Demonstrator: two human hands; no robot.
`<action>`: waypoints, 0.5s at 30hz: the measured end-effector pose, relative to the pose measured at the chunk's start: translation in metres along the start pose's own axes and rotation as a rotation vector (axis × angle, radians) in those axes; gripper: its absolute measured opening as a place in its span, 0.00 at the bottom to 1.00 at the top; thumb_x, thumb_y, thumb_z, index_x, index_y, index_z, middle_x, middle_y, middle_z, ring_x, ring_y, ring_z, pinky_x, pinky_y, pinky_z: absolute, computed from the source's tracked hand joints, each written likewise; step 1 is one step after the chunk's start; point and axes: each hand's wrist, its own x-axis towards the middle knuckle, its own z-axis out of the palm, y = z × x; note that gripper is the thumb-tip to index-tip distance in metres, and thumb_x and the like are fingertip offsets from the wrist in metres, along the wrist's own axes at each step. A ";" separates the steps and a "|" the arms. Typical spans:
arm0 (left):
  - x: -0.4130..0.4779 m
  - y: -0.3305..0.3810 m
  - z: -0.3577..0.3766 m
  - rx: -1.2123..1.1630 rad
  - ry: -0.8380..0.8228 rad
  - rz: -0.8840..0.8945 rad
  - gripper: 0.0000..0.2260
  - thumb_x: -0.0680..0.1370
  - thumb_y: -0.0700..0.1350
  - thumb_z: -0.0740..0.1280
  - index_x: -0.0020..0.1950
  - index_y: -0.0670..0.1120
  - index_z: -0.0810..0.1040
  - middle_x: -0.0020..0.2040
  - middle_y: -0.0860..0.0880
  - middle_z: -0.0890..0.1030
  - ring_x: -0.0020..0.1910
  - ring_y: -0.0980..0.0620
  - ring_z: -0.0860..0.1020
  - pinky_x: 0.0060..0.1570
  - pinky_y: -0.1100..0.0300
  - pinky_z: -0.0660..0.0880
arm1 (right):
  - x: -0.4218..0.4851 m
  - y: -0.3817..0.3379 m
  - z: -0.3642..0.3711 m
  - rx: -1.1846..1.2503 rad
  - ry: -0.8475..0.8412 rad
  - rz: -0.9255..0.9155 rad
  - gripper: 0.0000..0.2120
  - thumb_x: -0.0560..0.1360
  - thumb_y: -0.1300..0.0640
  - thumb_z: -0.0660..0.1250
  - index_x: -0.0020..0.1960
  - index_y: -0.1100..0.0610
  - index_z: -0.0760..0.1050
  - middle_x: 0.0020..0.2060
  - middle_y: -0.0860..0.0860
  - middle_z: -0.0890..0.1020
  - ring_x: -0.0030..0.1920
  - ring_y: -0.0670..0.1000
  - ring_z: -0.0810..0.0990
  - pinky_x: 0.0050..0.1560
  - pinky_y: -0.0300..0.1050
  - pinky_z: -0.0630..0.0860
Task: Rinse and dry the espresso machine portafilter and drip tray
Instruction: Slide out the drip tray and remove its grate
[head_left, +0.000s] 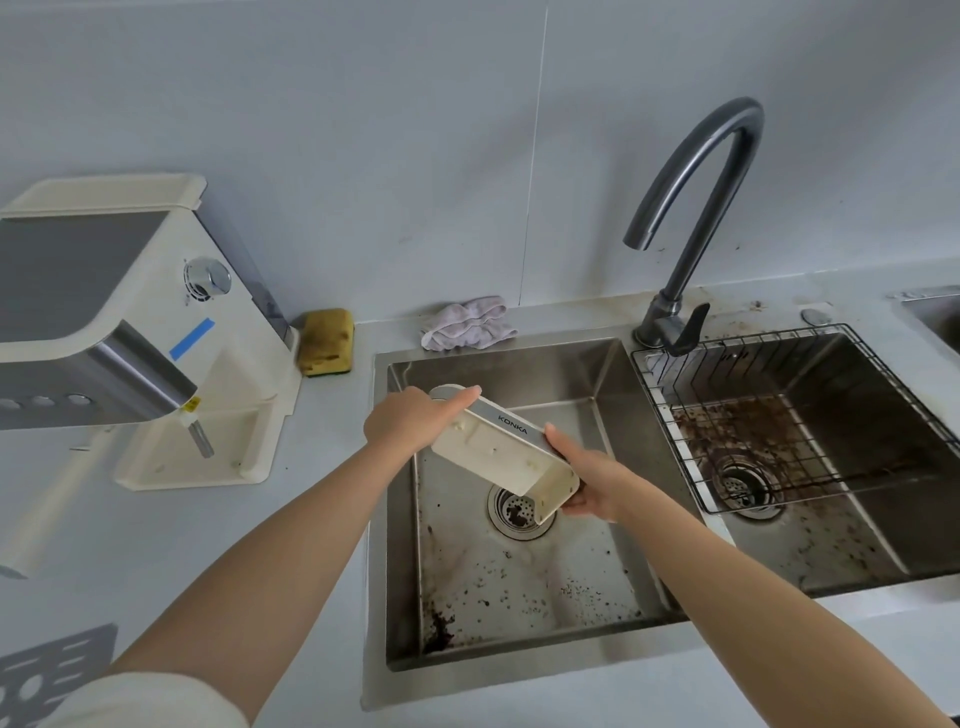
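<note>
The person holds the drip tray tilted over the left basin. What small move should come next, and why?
Probably carry the drip tray back and to the right, under the faucet spout. Both the left hand and the right hand grip it tilted over the drain, no water runs, and the spout ends off to the tray's right.

soft, even light across your view, pale sheen on the faucet (737, 106), wide-angle curvature at the edges
</note>
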 end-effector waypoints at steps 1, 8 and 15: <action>0.000 0.000 0.001 0.003 -0.004 -0.004 0.31 0.70 0.74 0.53 0.32 0.45 0.69 0.31 0.49 0.73 0.38 0.48 0.76 0.34 0.61 0.67 | 0.000 0.000 0.000 -0.007 -0.006 0.007 0.30 0.71 0.34 0.60 0.59 0.58 0.73 0.51 0.57 0.80 0.51 0.56 0.78 0.53 0.49 0.72; -0.003 -0.002 0.003 -0.058 -0.006 -0.011 0.34 0.71 0.72 0.54 0.47 0.42 0.76 0.39 0.48 0.76 0.44 0.47 0.76 0.40 0.59 0.68 | -0.001 0.000 -0.001 -0.047 -0.003 -0.022 0.26 0.73 0.35 0.59 0.54 0.58 0.73 0.47 0.55 0.80 0.50 0.55 0.78 0.52 0.48 0.72; -0.003 -0.018 0.006 -0.365 -0.134 0.136 0.32 0.73 0.65 0.61 0.68 0.43 0.69 0.63 0.46 0.75 0.61 0.46 0.74 0.58 0.56 0.71 | -0.003 -0.011 -0.011 -0.134 0.106 -0.268 0.29 0.63 0.32 0.68 0.48 0.56 0.75 0.45 0.52 0.79 0.46 0.51 0.75 0.53 0.45 0.71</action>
